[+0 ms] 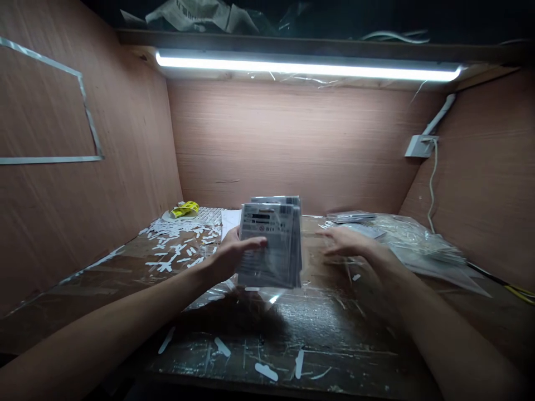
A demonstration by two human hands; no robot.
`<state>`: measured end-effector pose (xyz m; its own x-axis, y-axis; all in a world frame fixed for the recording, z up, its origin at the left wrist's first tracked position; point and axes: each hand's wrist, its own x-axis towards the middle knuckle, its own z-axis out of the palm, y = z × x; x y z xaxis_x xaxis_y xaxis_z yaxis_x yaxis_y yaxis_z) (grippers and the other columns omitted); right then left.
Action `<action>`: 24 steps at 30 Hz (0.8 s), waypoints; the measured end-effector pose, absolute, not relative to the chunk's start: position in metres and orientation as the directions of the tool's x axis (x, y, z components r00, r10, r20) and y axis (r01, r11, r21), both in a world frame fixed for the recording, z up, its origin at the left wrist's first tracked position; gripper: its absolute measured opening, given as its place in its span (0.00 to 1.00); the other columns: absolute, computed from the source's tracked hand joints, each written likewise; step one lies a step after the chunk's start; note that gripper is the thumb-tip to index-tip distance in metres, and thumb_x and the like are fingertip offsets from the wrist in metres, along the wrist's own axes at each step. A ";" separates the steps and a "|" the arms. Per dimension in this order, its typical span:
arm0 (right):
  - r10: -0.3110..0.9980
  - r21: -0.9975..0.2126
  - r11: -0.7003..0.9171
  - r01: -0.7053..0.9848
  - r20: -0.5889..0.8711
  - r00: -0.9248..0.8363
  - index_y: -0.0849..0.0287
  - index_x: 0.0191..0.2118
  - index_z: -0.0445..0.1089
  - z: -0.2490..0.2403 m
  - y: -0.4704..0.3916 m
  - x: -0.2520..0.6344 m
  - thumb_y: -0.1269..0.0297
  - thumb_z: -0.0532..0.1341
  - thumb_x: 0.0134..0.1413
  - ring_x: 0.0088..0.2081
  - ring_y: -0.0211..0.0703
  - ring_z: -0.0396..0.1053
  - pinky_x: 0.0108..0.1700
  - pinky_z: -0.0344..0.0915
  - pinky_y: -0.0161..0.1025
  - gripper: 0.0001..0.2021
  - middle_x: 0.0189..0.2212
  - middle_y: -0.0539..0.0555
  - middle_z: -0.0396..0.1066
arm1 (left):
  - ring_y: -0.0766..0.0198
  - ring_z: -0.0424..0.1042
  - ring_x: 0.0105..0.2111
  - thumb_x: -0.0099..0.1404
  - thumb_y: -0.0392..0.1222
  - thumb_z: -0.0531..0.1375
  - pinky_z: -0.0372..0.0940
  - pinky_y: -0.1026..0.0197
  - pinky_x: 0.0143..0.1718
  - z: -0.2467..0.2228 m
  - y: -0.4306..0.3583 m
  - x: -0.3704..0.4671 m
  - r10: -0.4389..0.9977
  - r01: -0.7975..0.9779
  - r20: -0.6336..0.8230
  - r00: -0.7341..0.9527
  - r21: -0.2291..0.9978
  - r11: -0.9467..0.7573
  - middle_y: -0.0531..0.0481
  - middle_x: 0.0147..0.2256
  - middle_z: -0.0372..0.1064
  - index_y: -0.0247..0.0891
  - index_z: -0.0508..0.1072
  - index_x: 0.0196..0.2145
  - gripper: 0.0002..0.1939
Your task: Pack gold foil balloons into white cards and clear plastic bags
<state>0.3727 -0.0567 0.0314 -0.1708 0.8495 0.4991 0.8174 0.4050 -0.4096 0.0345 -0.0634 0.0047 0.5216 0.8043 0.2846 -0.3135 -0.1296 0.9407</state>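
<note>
My left hand (236,250) grips a stack of flat, clear-wrapped packages (273,262) upright above the middle of the table, thumb across the front. Grey printed panels with small symbols and barcodes show on them. Apart from the stack, my right hand (351,243) is stretched out to the right, its fingers spread and a little blurred, with nothing seen in them. Just past its fingers lies a pile of similar flat packages (353,217). Clear plastic bags (418,239) are heaped to the right of that pile.
White paper tabs (167,256) litter the table's left side, beside a yellow-printed tape roll (186,209). More loose tabs (266,372) lie near the front edge. Wooden panels (276,145) enclose the bench under a lit tube (309,67). A socket box (420,146) with a cable hangs at right.
</note>
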 end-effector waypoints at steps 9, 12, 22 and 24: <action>0.831 -0.585 0.482 0.653 0.542 -0.128 0.59 0.27 0.80 0.042 -0.050 0.384 0.51 0.67 0.52 0.37 0.43 0.77 0.40 0.71 0.35 0.16 0.32 0.57 0.82 | 0.56 0.78 0.34 0.61 0.41 0.66 0.74 0.56 0.40 0.011 -0.059 0.030 0.868 -0.467 0.130 0.479 0.875 0.126 0.39 0.37 0.80 0.29 0.76 0.48 0.18; 0.770 -0.513 0.455 0.728 0.638 -0.032 0.59 0.26 0.78 0.038 -0.053 0.402 0.54 0.59 0.60 0.37 0.45 0.77 0.41 0.73 0.40 0.19 0.35 0.60 0.82 | 0.58 0.77 0.32 0.61 0.40 0.66 0.74 0.57 0.39 0.011 -0.058 0.029 0.868 -0.476 0.121 0.482 0.868 0.144 0.40 0.36 0.80 0.29 0.76 0.48 0.18; 0.454 0.116 0.555 0.824 0.787 -0.417 0.50 0.72 0.53 0.030 -0.061 0.326 0.67 0.65 0.56 0.70 0.59 0.54 0.68 0.55 0.62 0.39 0.71 0.55 0.53 | 0.55 0.79 0.34 0.61 0.44 0.66 0.75 0.54 0.43 0.010 -0.055 0.028 0.862 -0.398 -0.027 0.506 0.879 0.261 0.40 0.36 0.80 0.31 0.75 0.46 0.18; 0.377 0.206 0.640 0.740 0.755 -0.537 0.47 0.74 0.45 0.028 -0.071 0.299 0.65 0.67 0.55 0.73 0.61 0.45 0.70 0.50 0.65 0.45 0.74 0.54 0.43 | 0.54 0.80 0.34 0.59 0.44 0.67 0.75 0.54 0.42 0.009 -0.057 0.030 0.856 -0.375 -0.103 0.506 0.868 0.326 0.41 0.36 0.80 0.31 0.76 0.46 0.19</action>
<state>0.2994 -0.0711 0.0285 -0.5369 0.3770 0.7547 0.7398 0.6404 0.2065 0.0304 -0.0569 0.0087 0.5058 0.8564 -0.1033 -0.3752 0.3262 0.8676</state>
